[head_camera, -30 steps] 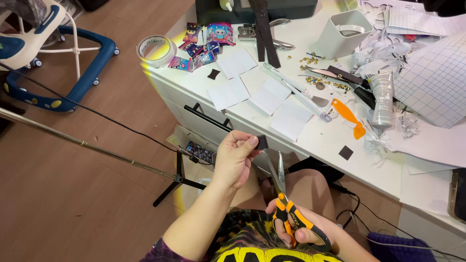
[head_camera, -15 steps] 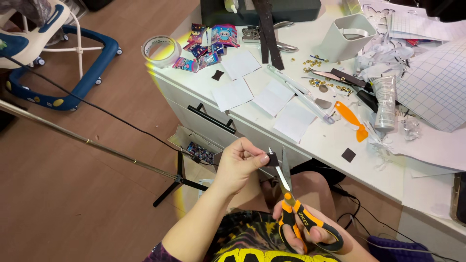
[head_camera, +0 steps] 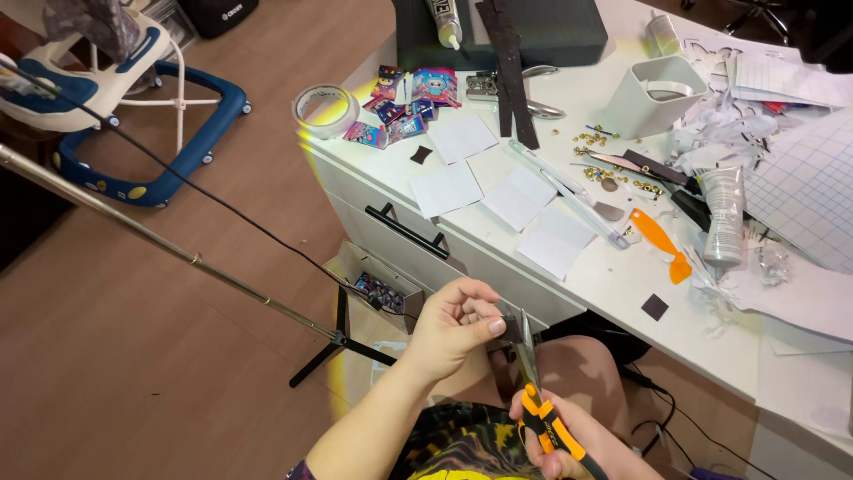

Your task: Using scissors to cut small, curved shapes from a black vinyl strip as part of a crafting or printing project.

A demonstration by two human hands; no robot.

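The scissors sit below the front edge of the white desk, over the person's lap. Their long axis runs near upright in view — blades pointing up toward the desk, orange and black handles low. The blades look almost closed against a small dark piece. The right hand is curled through the handles, fingers closed round them. The left hand is nearly closed, thumb and fingertips pinched on the dark piece just beside the blade tips.

On the desk: four white paper squares, two small dark squares, one roll of tape at the far left corner, one orange tool, one white tub.
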